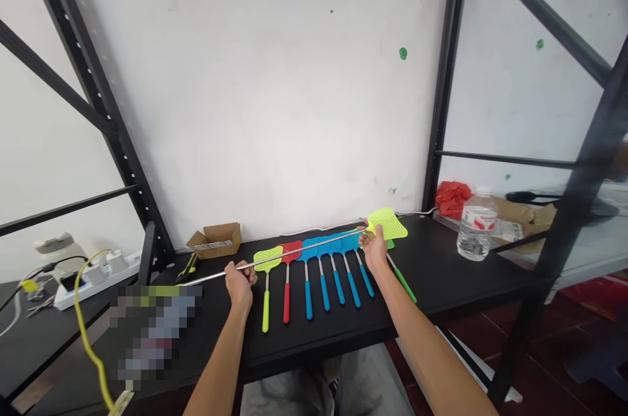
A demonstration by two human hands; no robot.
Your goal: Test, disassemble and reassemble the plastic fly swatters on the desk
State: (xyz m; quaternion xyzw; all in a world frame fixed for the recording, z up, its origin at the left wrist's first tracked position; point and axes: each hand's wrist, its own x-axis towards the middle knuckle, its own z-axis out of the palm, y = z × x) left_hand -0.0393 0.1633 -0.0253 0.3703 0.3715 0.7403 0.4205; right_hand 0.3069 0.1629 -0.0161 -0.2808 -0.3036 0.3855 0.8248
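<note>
Both my hands hold one extended fly swatter above the black table (441,278). My left hand (239,285) grips its telescopic metal rod (294,251) near the handle end. My right hand (375,247) pinches the rod just below the yellow-green mesh head (388,223). Under the rod, a row of short fly swatters (318,272) lies side by side on the table: a yellow-green one, a red one, several blue ones and a green one at the right end.
A small open cardboard box (218,239) sits at the back left. A plastic water bottle (475,229), a red bag (451,197) and brown paper lie to the right. Black rack posts (444,76) flank the table. A power strip (93,275) is at left.
</note>
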